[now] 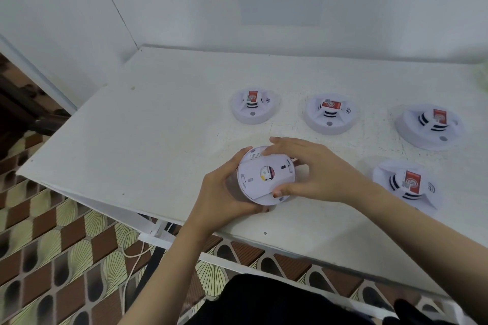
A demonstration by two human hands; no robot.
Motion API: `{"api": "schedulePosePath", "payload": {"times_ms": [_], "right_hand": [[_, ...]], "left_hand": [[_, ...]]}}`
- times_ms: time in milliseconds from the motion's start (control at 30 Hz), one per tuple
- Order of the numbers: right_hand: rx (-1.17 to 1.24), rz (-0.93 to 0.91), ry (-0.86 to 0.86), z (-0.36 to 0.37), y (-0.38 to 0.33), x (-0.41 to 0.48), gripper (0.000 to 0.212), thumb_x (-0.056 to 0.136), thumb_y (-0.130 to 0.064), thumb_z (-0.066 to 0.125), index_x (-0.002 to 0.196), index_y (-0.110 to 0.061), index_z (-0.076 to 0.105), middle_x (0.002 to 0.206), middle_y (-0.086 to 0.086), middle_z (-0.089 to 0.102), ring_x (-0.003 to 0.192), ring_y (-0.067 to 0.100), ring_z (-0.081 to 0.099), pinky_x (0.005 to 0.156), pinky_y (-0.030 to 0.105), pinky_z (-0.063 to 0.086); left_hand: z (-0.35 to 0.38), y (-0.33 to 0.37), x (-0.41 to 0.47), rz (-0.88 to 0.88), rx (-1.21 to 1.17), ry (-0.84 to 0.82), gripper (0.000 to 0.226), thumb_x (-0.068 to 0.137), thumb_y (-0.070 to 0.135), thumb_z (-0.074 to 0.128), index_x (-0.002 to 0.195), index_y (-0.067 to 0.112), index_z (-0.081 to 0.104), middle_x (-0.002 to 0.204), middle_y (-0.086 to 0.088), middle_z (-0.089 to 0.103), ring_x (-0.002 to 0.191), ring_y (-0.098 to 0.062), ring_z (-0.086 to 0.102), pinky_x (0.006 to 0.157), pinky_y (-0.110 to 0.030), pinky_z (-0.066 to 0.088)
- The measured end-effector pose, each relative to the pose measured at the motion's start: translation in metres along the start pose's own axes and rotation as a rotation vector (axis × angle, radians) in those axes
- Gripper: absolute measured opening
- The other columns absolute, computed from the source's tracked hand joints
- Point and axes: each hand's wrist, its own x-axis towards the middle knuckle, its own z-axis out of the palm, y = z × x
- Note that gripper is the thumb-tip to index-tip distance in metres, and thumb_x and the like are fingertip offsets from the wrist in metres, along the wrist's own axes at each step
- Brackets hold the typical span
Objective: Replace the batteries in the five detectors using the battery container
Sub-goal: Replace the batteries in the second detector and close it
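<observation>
Near the front edge of the white counter point(158, 140), the held detector point(264, 177) is raised slightly off the surface and tilted so that its flat back plate faces the camera; a small round label with red and yellow shows at its centre. The left hand point(227, 192) cups it from the left and below, with its fingers curled round the rim. The right hand point(314, 174) grips it from the right: the fingers reach over the top edge and the thumb presses on the lower part of the back plate. Four more detectors lie face up on the counter, each with a red sticker on its raised centre. The back-left detector point(254, 106), back-middle detector point(330, 113) and back-right detector point(430, 126) form a row beyond the hands, well apart from each other. The near-right detector point(406, 185) sits just past the right wrist. Below the counter, a white cable point(132, 253) trails over the patterned tile floor point(52, 245).
</observation>
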Motion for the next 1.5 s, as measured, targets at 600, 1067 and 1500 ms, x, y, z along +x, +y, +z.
{"api": "schedulePosePath", "payload": {"times_ms": [600,1067,1500], "right_hand": [[-0.214,-0.074,0.026,0.002,-0.003,-0.003,0.061,0.076,-0.043,0.072,0.131,-0.021,0.055,0.13,0.004,0.058,0.114,0.019,0.055,0.087,0.032,0.051],[-0.316,-0.216,0.111,0.013,-0.002,0.002,0.06,0.073,-0.056,0.058,0.112,-0.01,0.055,0.101,0.001,0.067,0.067,0.019,0.063,0.052,0.019,0.043],[-0.128,0.086,0.128,0.018,-0.01,-0.005,0.079,0.061,-0.074,0.053,0.129,-0.037,0.037,0.108,-0.012,0.06,0.091,0.006,0.053,0.073,0.023,0.042]], "left_hand": [[0.0,0.003,0.0,0.045,0.007,0.01,0.087,0.049,0.019,0.095,0.122,0.04,0.052,0.11,0.026,0.062,0.103,0.004,0.059,0.08,-0.007,0.046],[0.0,0.007,0.0,0.11,0.068,0.037,0.084,0.049,0.015,0.094,0.119,0.036,0.053,0.104,0.024,0.064,0.095,0.007,0.061,0.074,-0.004,0.044],[0.005,0.002,-0.002,0.076,0.118,0.049,0.095,0.053,0.035,0.093,0.135,0.019,0.049,0.123,0.012,0.062,0.112,0.006,0.055,0.088,-0.005,0.04]]}}
